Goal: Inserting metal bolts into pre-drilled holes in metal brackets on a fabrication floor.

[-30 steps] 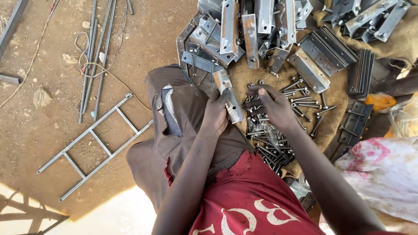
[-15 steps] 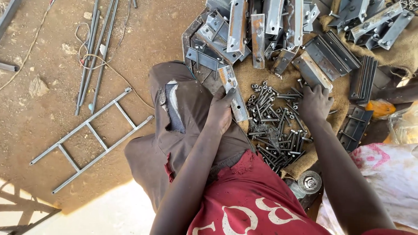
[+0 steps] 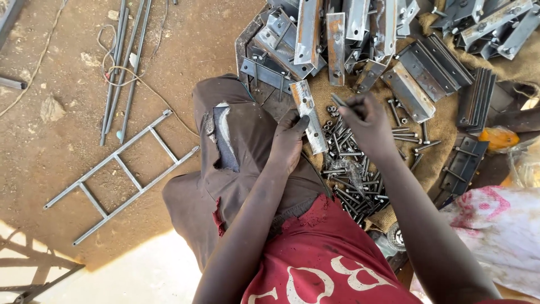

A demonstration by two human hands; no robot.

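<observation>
Fingers of the left hand (image 3: 289,141) are curling around the lower end of a flat, rusty-grey steel bracket with bolt holes (image 3: 308,115), thumb pressed along its edge, so the strip is standing out past the fingertips and slanting up away from the knee; held that way, its holes are probably being presented to the other hand. The right hand (image 3: 365,121) is pinching a slim grey steel bolt (image 3: 339,101) between thumb and fingertips, its free end sticking out to the left of the fingers, just beside the bracket's upper half but not quite touching it, as far as the view shows. Below and between both sets of fingers, a loose heap of grey bolts and nuts (image 3: 354,174) is lying on a tan burlap sack (image 3: 444,126), near enough to be picked from without shifting. Beyond the fingertips, a stack of angled steel brackets (image 3: 337,34) is piling up. Well to the left of the left fingers, a small grey ladder-shaped metal frame (image 3: 121,169) is lying on the dirt.

Compared with half a second earlier, the right hand is no longer lying spread over the bolts farther right; it has come up and inward, closing on a bolt, while the left hand is keeping its grip on the bracket.
</observation>
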